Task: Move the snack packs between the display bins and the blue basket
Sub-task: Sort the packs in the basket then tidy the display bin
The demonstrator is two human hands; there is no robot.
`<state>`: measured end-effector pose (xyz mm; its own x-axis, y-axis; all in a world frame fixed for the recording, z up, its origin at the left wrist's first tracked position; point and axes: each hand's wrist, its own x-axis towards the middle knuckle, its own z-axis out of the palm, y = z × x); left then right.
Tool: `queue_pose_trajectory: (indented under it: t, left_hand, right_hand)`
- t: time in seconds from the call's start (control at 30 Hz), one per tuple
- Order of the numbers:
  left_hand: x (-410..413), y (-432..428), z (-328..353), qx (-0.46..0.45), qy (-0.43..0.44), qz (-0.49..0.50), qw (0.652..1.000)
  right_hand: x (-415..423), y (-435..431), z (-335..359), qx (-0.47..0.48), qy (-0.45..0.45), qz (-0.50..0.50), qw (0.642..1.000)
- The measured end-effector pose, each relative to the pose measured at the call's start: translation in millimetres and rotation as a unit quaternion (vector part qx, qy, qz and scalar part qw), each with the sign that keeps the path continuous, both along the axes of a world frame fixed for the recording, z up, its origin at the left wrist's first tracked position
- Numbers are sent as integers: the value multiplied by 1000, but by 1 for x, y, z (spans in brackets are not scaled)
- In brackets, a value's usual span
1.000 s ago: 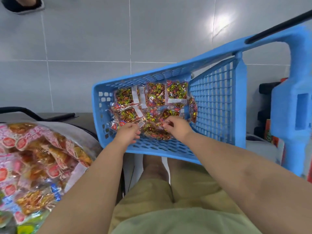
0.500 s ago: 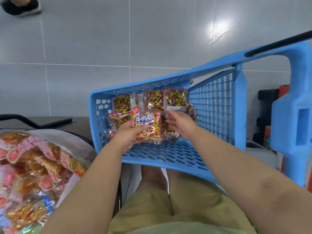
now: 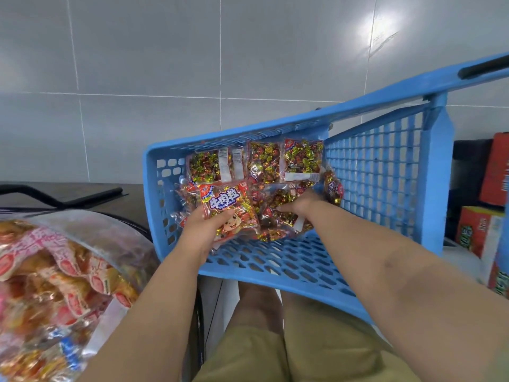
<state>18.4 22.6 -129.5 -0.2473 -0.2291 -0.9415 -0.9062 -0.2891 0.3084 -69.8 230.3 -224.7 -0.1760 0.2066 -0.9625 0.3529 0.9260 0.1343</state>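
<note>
Lifted off the heap (image 3: 275, 166) since a second ago, one snack pack (image 3: 230, 206) sits at frame centre, clasped from below by the left grip (image 3: 202, 230) inside the blue basket (image 3: 385, 175), likely headed out, while the right grip (image 3: 298, 206) lies on that heap, whether pinching I cannot tell.

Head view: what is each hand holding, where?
Left hand grips the red cartoon-printed plastic snack pack by its lower-left corner. Right hand on clear candy packs; grip unclear.

Left hand (image 3: 205, 226) grips a snack pack (image 3: 228, 209) (inside blue basket (image 3: 385, 172)).
</note>
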Motion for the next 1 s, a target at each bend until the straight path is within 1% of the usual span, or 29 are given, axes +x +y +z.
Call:
queue_pose_trajectory:
  t: [0.07, 0.1, 0.13, 0.2, 0.27, 0.33, 0.43, 0.5, 0.57, 0.63, 0.7, 0.77, 0.83, 0.9, 0.93, 0.97, 1.0]
  left_hand:
    - [1, 0, -1, 6, 6, 5, 1000]
    - [2, 0, -2, 2, 10, -1, 1000]
    - [3, 0, -2, -6, 16, -8, 1000]
    - [3, 1, -1, -23, 31, -13, 999]
    - [3, 3, 1, -30, 36, -5, 999]
    - [3, 3, 3, -32, 35, -1, 999]
    - [2, 4, 7, -40, 34, 11, 999]
    - [2, 6, 11, -57, 32, 1, 998]
    - [1, 6, 16, -61, 26, -13, 998]
    - [-1, 7, 21, -45, 4, -14, 999]
    - [-3, 7, 24, -13, -9, 9, 1000]
    - [-3, 10, 28, 12, -8, 22, 1000]
    - [-5, 14, 32, 50, -2, 63, 997]
    - [-9, 18, 37, 83, 5, 134, 987]
    - [-13, 19, 39, 91, 2, 159, 983]
    - [-15, 19, 40, 97, 3, 162, 982]
    - [-18, 20, 40, 101, 9, 144, 984]
  right_hand:
    - [-1, -2, 2, 10, -30, 118, 993]
    - [0, -1, 3, 10, -44, 156, 987]
    - [2, -1, 3, 11, -52, 177, 983]
    - [3, 2, 6, 16, -48, 180, 982]
    - [3, 7, 13, -8, -28, 156, 987]
    - [-1, 12, 21, -51, -13, 128, 990]
    - [-12, 20, 40, -96, 27, 98, 990]
    - [-17, 29, 55, -122, 54, 67, 989]
    - [-20, 37, 72, -147, 87, -16, 985]
    - [-20, 44, 90, -172, 101, -118, 973]
    - [-20, 44, 107, -205, 65, -212, 953]
    - [-16, 35, 119, -240, 43, -278, 929]
    - [-10, 20, 123, -254, 77, -300, 916]
    - [-4, 0, 125, -263, 127, -307, 906]
    - [0, -10, 125, -272, 133, -305, 903]
    - [4, -19, 125, -282, 131, -291, 905]
    - [9, -27, 124, -290, 136, -257, 912]
